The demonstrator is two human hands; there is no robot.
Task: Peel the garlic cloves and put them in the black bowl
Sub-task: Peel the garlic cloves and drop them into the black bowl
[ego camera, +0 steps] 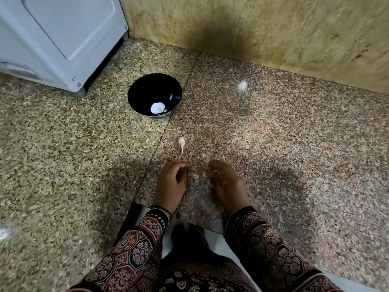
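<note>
One white appliance (56, 36) stands at far left on the speckled granite counter (63, 165). Right of it sits the black bowl (154, 94), upright, with a white patch at its bottom; glare or peeled clove, cannot tell. A small yellowish scrap (147, 140) lies on the counter nearer the person. Left hand (171, 182) hangs low over the counter, fingers curled inward against the thumb; whether they pinch anything is unclear. An unpeeled garlic clove (181, 142) with a thin tail lies between bowl and hands, apart from both. Right hand (226, 183) is motion-blurred; finger state cannot be told. Both wrists wear patterned sleeves (271, 253).
</note>
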